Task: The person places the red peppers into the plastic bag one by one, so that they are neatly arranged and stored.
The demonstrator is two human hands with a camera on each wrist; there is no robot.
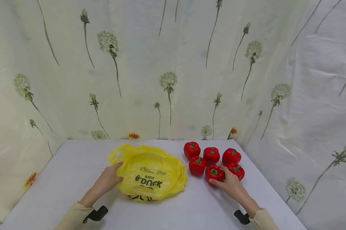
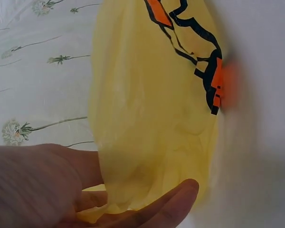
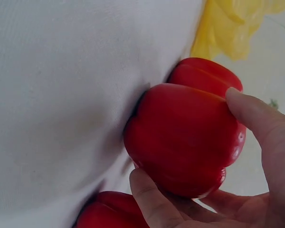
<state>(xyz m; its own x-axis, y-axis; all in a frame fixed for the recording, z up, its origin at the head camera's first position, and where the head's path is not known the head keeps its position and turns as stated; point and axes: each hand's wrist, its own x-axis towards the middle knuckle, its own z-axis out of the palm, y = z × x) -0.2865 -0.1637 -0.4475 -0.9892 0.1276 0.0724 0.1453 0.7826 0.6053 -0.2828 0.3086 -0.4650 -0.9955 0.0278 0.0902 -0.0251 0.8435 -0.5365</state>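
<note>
A yellow plastic bag [image 1: 150,169] with black print lies on the table, its mouth spread wide. My left hand [image 1: 111,176] holds the bag at its left side, with fingers and thumb around the thin plastic. In the left wrist view the bag [image 2: 147,109] shows an orange and black print, and part of the left hand [image 2: 42,185] is behind it. My right hand [image 1: 231,183] grips the nearest red bell pepper [image 1: 214,174], which has a green stem. The right wrist view shows that bell pepper [image 3: 185,137] between the thumb and the fingers of the right hand [image 3: 280,161].
Several other red bell peppers stand close around the held one, among them one at the back left [image 1: 191,150] and one right beside the right hand [image 1: 238,174]. The white table [image 1: 86,159] ends at a curtain [image 1: 138,105] with dandelion print.
</note>
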